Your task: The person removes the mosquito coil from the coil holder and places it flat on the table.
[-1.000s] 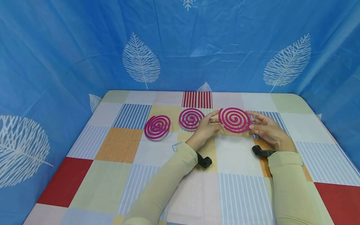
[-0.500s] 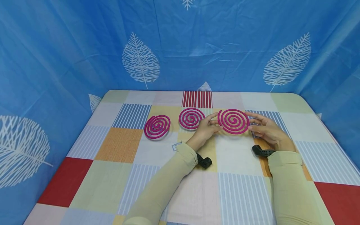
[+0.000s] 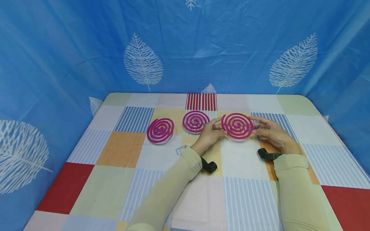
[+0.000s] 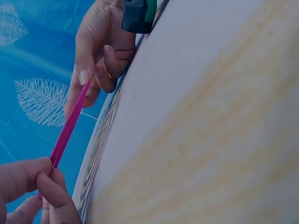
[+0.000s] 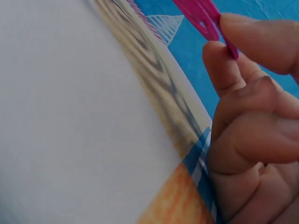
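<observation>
A magenta mosquito coil [image 3: 237,124] is held up between both hands in the head view, its spiral face toward the head camera. My left hand [image 3: 208,135] pinches its left rim, while my right hand [image 3: 274,135] pinches the right rim. Seen from the left wrist, the coil [image 4: 69,132] appears edge-on, as a thin strip between the two sets of fingers. In the right wrist view, its rim [image 5: 205,23] sits between thumb and fingertip. A second coil [image 3: 195,121] is just left of the left hand, partly hidden by it. Farther left lies a third coil [image 3: 160,130].
A patchwork cloth [image 3: 115,183] covers the table. Blue curtains [image 3: 219,48] with white leaf prints rise behind and at both sides. Black wrist cameras [image 3: 210,166] are worn on both wrists.
The held coil has come slightly down and left, with both hands keeping their pinch on it. The view has shifted a little; the other two coils stay put.
</observation>
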Tool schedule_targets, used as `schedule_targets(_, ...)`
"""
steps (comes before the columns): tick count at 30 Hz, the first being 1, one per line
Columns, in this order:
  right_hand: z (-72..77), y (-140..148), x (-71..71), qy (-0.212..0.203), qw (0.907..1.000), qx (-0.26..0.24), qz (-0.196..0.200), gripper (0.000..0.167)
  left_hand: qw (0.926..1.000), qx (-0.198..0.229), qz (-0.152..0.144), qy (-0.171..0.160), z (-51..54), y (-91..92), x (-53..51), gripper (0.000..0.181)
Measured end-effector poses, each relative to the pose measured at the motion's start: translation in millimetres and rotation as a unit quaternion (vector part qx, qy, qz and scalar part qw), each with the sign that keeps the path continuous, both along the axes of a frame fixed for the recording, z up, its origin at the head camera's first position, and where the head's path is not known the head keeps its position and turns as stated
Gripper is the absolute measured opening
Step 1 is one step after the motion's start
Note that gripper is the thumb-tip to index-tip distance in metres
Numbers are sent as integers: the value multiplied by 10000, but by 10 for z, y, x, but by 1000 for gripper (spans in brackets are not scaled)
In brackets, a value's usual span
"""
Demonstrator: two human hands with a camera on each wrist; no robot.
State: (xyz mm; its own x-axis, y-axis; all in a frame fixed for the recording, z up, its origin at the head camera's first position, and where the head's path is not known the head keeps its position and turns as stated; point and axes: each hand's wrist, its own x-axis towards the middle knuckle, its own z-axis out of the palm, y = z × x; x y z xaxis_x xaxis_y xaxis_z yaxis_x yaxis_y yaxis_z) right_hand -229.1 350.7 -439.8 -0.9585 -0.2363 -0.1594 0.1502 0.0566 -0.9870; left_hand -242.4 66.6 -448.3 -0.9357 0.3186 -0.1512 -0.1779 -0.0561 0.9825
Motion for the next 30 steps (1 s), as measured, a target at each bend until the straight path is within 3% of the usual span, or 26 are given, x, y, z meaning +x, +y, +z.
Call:
schedule_targets(6,4,-28,-18,-80,9985,536,-23,42,9997,-213,76,-4,14,-5,19,69)
schedule_targets(15,8,-44,-16,-115,9970,761,-2,39,9976,-684,43,63,23,-11,22,67)
schedule_targets(23,33,-78,-15,-208,9933,1134,39,66,9979,-641,92,-38,25,-4,39,60)
schedule_targets(30,53,-88,-8,-288,9924,1192,29,68,9969,-773,113,-40,26,2,29,57)
